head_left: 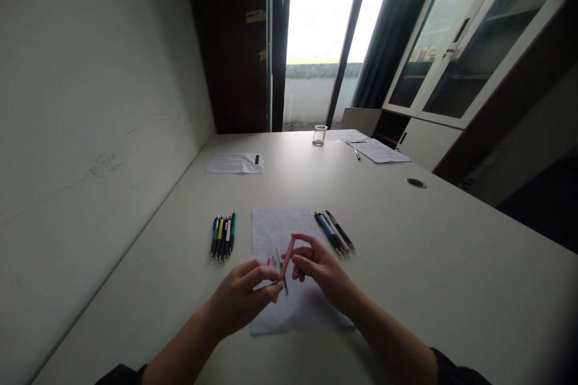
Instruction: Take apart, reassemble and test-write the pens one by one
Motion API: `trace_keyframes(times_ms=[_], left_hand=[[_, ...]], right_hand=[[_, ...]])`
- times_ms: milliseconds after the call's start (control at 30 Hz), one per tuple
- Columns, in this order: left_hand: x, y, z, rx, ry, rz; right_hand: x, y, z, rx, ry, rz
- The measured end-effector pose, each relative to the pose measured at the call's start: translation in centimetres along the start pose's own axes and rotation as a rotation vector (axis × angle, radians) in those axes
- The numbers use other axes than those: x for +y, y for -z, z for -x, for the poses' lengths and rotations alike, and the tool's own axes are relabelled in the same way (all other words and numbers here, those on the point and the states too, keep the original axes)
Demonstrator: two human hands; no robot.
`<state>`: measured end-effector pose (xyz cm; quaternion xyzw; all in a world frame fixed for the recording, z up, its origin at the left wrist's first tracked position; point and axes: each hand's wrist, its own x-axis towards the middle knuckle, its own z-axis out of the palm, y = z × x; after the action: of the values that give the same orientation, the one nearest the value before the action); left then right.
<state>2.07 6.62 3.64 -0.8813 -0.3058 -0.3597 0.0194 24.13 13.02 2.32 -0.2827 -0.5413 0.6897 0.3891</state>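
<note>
A pink pen barrel (288, 257) is held tilted between both hands, above a sheet of lined, written paper (282, 225). My left hand (246, 292) pinches its lower end between thumb and fingers. My right hand (318, 264) has its index fingertip on the upper end, with the thumb and other fingers curled beside the barrel. Small dark and light pen parts (285, 284) show just behind the fingers, partly hidden. Left of the paper lies a row of several pens (223, 237) with green, yellow, black and white bodies. To its right lie several blue, white and black pens (334, 233).
Farther back on the white table (289, 186) are a paper with a black strip (235, 163), a glass jar (319, 135), and stacked papers (379, 151) with a pen (357, 154). A round cable hole (416, 183) is at the right. A wall borders the left side.
</note>
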Motion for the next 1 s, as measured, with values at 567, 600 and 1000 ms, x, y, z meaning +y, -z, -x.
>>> trace_keyframes(times_ms=[567,600,1000], left_hand=[[-1.3,-0.8,0.8,0.054,0.182,0.022],[-1.5,-1.0,1.0,0.072,0.207,0.012],[-2.7,-1.5,1.4,-0.078,0.501,-0.075]], right_hand=[[0.0,0.5,-0.3,0.145,0.041,-0.024],[0.0,0.7,-0.4,0.159,0.047,0.011],[0.9,3.0,-0.6,0.171,0.117,0.993]])
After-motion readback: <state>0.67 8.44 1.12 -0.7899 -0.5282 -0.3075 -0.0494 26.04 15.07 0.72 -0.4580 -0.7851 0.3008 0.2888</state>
